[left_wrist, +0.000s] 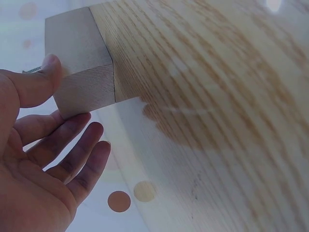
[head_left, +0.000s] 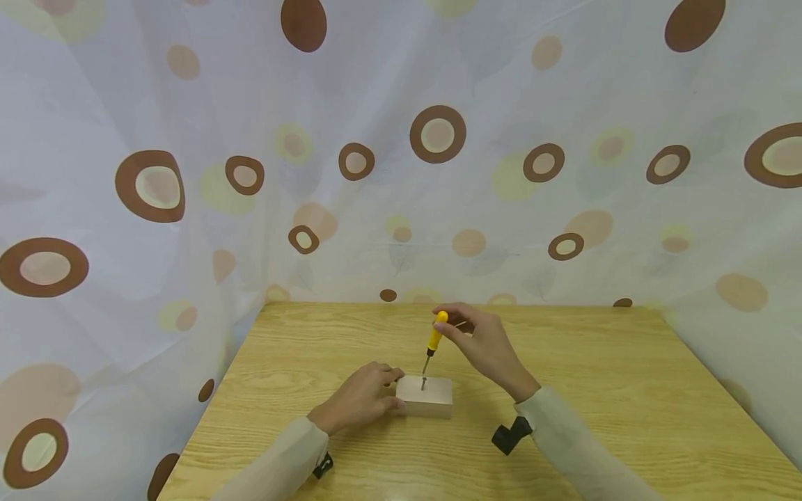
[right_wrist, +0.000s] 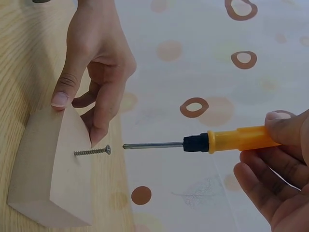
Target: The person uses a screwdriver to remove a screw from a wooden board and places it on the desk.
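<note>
Backdrop: ring-patterned white sheet (head_left: pixel 489 76)
Table (head_left: pixel 576 369): wood-grained, carries wooden block (head_left: pixel 432 407)
Screw (right_wrist: pixel 91 152): stands in block's top face
Left hand (head_left: pixel 360 396): grip pinches block's left end
Right hand (head_left: pixel 487 346): grip holds yellow screwdriver (right_wrist: pixel 246 138) by handle, tip just above screw, apart

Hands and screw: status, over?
Left hand grips block. Right hand holds screwdriver, tip short of screw. Screw stands proud of block. Nothing between tip and screw.
</note>
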Demonstrator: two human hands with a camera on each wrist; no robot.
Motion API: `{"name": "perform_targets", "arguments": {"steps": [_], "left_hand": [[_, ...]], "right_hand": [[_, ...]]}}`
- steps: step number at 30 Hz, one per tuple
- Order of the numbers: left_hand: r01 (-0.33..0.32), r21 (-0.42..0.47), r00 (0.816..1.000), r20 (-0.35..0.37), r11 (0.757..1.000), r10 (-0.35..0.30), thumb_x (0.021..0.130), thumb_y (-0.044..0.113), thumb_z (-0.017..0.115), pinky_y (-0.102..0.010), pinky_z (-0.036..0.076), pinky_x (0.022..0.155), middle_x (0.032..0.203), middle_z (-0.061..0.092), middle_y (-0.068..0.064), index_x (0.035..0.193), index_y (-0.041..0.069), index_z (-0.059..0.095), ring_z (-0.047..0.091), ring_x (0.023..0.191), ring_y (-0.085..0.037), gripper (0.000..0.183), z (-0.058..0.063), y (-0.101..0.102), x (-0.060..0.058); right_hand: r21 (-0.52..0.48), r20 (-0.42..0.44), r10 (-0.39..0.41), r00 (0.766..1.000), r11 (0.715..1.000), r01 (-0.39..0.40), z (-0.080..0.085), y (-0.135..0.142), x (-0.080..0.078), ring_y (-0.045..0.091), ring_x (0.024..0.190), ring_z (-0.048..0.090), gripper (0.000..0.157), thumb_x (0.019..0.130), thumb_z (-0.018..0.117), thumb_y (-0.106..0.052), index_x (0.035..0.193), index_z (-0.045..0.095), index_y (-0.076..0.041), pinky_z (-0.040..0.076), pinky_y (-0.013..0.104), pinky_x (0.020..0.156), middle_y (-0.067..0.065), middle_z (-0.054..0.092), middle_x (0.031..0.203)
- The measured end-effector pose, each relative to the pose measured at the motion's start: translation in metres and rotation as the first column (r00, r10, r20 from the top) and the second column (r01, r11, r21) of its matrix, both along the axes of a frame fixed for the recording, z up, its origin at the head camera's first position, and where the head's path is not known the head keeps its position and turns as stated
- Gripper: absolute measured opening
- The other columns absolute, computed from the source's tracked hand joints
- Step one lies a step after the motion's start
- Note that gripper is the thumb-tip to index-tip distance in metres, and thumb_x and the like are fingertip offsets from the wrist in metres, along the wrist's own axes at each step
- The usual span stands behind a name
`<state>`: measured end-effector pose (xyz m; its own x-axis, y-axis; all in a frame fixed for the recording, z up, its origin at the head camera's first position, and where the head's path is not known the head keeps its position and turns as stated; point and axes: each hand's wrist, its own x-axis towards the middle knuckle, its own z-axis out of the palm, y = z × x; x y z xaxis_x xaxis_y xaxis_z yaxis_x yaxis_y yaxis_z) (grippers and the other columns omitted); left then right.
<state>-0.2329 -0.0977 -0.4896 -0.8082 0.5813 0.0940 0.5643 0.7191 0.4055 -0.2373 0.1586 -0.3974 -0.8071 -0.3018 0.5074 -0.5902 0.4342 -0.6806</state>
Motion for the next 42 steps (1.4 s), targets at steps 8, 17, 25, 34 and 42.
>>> {"name": "perform_targets", "arguments": {"steps": [8,17,25,34,42], "left_hand": [[0.002,-0.006,1.000,-0.014,1.000,-0.002,0.095,0.036,0.075,-0.035,0.055,0.091,0.134,0.067,-0.007,0.137,0.005,0.065,0.063,0.113,-0.018,0.053,0.000,0.000,0.000],[0.022,0.002,1.000,-0.021,1.000,-0.022,0.094,0.034,0.076,-0.037,0.055,0.093,0.135,0.066,-0.009,0.138,0.003,0.064,0.064,0.115,-0.022,0.055,0.001,-0.001,0.002],[0.025,0.011,0.999,-0.020,1.000,-0.025,0.095,0.034,0.076,-0.036,0.056,0.091,0.134,0.066,-0.010,0.137,0.002,0.064,0.064,0.113,-0.021,0.055,0.000,-0.001,0.001],[0.020,0.015,1.000,-0.015,1.000,-0.020,0.095,0.035,0.076,-0.036,0.056,0.092,0.135,0.066,-0.010,0.137,0.002,0.064,0.064,0.114,-0.022,0.055,0.000,-0.002,0.001],[0.028,0.015,0.999,-0.026,0.999,-0.028,0.095,0.035,0.075,-0.036,0.056,0.091,0.134,0.066,-0.009,0.138,0.003,0.064,0.063,0.112,-0.021,0.055,-0.002,-0.002,0.001]], "right_hand": [[-0.020,0.014,-0.019,1.000,1.000,0.020,0.003,0.009,-0.001,0.015,0.089,0.071,0.028,0.099,0.072,-0.024,0.125,0.070,-0.015,0.059,0.030,0.078,-0.003,0.074,0.103],[-0.091,0.080,-0.004,0.997,0.996,0.011,0.001,0.031,-0.001,0.023,0.089,0.073,0.031,0.098,0.073,-0.020,0.124,0.059,-0.010,0.059,0.028,0.079,0.004,0.075,0.102],[-0.054,0.067,-0.024,0.997,0.998,0.028,-0.007,0.055,0.002,0.020,0.085,0.073,0.030,0.097,0.074,-0.018,0.123,0.060,-0.010,0.060,0.030,0.077,0.001,0.074,0.099],[-0.016,0.102,-0.079,0.992,0.997,0.081,-0.014,0.080,0.008,0.019,0.085,0.073,0.030,0.098,0.073,-0.023,0.124,0.063,-0.014,0.060,0.029,0.076,0.001,0.075,0.100],[0.013,0.115,-0.117,0.986,0.993,0.116,-0.022,0.096,0.014,0.016,0.084,0.072,0.031,0.098,0.073,-0.023,0.126,0.063,-0.013,0.061,0.032,0.075,0.002,0.075,0.101]]}}
